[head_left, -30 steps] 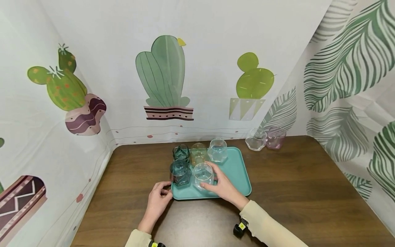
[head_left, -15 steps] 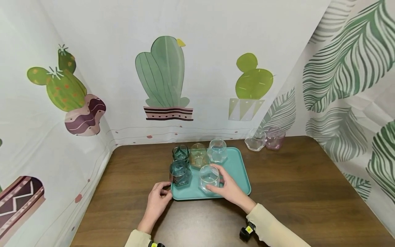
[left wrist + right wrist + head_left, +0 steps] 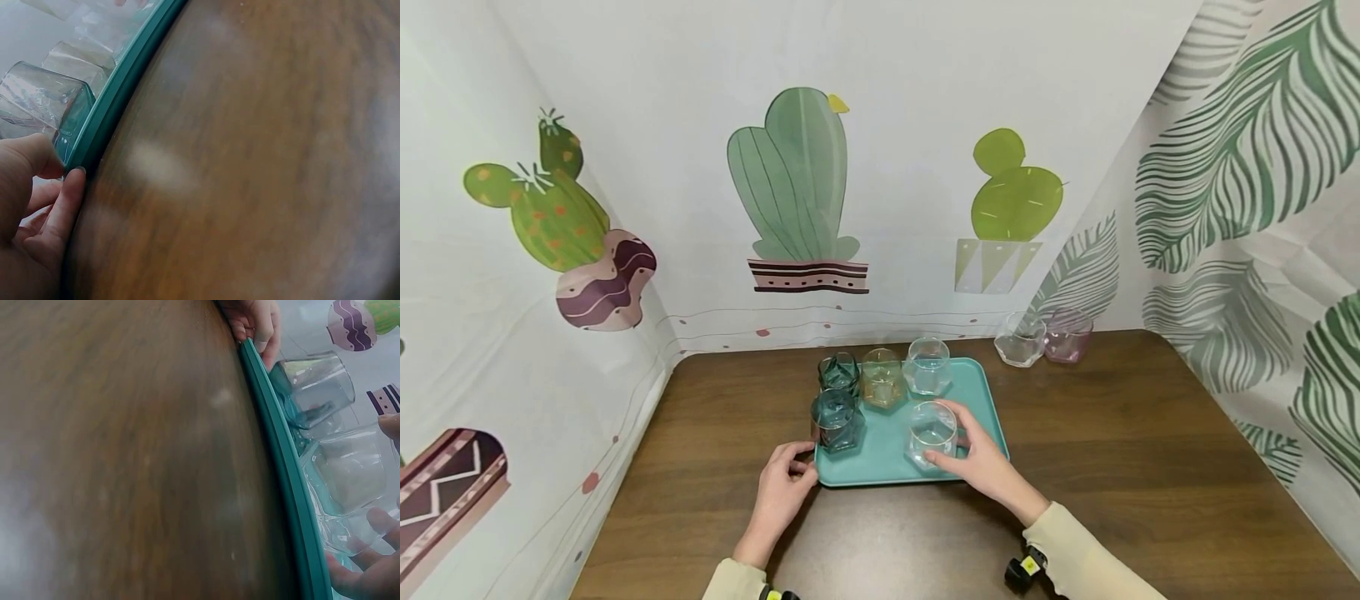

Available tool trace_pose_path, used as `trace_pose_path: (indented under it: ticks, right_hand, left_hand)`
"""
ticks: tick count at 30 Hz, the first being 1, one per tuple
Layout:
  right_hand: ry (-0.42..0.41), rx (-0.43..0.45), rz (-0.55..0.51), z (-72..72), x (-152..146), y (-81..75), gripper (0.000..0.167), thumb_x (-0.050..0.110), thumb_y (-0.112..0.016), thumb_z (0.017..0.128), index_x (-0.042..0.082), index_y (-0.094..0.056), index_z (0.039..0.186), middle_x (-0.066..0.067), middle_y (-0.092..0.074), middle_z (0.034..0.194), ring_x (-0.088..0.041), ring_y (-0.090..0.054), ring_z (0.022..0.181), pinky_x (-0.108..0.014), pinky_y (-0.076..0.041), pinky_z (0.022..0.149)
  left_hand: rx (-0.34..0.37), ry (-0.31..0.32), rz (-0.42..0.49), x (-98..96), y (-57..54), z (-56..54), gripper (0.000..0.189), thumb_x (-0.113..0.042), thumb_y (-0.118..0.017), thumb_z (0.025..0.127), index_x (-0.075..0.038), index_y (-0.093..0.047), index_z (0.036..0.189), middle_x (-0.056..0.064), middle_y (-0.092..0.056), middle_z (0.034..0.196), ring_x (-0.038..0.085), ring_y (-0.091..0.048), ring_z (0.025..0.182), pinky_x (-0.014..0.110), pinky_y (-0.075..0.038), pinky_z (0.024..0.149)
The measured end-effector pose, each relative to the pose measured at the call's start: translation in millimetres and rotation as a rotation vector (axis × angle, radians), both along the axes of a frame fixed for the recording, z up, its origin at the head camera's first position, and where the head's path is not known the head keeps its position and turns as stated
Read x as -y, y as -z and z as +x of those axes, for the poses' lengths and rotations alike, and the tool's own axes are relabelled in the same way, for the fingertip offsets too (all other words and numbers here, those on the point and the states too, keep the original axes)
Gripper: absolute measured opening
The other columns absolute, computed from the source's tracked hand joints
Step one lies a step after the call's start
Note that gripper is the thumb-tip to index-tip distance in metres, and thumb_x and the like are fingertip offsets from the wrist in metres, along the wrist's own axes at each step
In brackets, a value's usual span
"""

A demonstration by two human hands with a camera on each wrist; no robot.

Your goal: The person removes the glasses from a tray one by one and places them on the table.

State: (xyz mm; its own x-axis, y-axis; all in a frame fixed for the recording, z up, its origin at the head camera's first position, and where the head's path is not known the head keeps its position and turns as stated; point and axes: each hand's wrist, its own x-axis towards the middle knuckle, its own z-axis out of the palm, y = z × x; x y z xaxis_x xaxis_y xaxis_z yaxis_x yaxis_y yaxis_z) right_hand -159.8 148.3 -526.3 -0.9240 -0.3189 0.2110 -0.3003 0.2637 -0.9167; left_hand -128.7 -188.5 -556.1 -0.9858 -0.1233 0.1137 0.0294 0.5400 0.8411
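Observation:
My right hand (image 3: 983, 463) grips a clear drinking glass (image 3: 932, 435), thumb at the near side and fingers round its right, over the front of a teal tray (image 3: 882, 454). The glass (image 3: 353, 478) looks upright and faceted at the base. At the tray's front left corner, my left hand (image 3: 781, 485) pinches the rim (image 3: 119, 84) between thumb and finger. Close to that hand on the tray stands a dark blue glass (image 3: 837, 423). Behind it sit a dark green glass (image 3: 838, 375), an amber glass (image 3: 882, 382) and another clear glass (image 3: 928, 371) in a row.
A clear glass (image 3: 1021, 343) and a pink glass (image 3: 1069, 337) stand side by side at the table's back edge, right of the tray. The brown wooden table (image 3: 1120, 450) meets a cloth backdrop (image 3: 910, 208) printed with cacti and leaves.
My right hand has moved to the right across the tray with the clear glass, away from beside the dark blue glass. The left hand stays at the tray's corner.

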Motion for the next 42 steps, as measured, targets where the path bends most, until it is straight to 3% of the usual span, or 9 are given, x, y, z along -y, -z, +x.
trace_pose_path:
  ticks: [15,24,33,42]
  right_hand:
    - [0.067,-0.058,0.071,0.9,-36,-1.4,0.071,0.018,-0.084,0.088,0.019,-0.048,0.149,-0.017,-0.057,0.143,-0.036,-0.054,0.129,-0.044,-0.055,0.097]
    - [0.108,-0.063,0.105,-0.8,-59,-6.7,0.073,0.017,-0.083,0.09,0.016,-0.043,0.152,-0.018,-0.057,0.143,-0.036,-0.055,0.13,-0.046,-0.055,0.097]
    - [0.165,-0.083,0.097,-3.3,-88,-15.7,0.074,0.011,-0.081,0.09,0.012,-0.041,0.153,-0.017,-0.055,0.144,-0.032,-0.055,0.128,-0.021,-0.051,0.095]
    - [0.25,-0.076,0.131,-4.5,-117,-21.1,0.073,0.01,-0.079,0.092,0.007,-0.04,0.153,-0.02,-0.054,0.142,-0.018,-0.054,0.126,-0.017,-0.05,0.091]
  left_hand:
    - [0.023,-0.004,0.013,1.0,-1.0,1.2,0.032,0.0,-0.068,0.087,-0.005,-0.073,0.118,0.013,-0.065,0.121,0.011,-0.066,0.083,0.021,-0.055,0.07]
    - [0.022,-0.001,0.008,1.5,-1.2,0.9,0.032,0.0,-0.068,0.087,-0.005,-0.073,0.119,0.012,-0.065,0.12,0.01,-0.065,0.084,0.021,-0.055,0.07]
    - [0.014,0.0,0.005,0.6,-0.9,0.3,0.032,-0.001,-0.068,0.086,-0.005,-0.074,0.117,0.012,-0.066,0.118,0.008,-0.065,0.082,0.021,-0.055,0.07]
    - [0.023,0.001,0.004,-0.1,-2.6,0.2,0.032,-0.001,-0.068,0.086,-0.006,-0.074,0.118,0.012,-0.066,0.118,0.008,-0.065,0.082,0.021,-0.055,0.069]
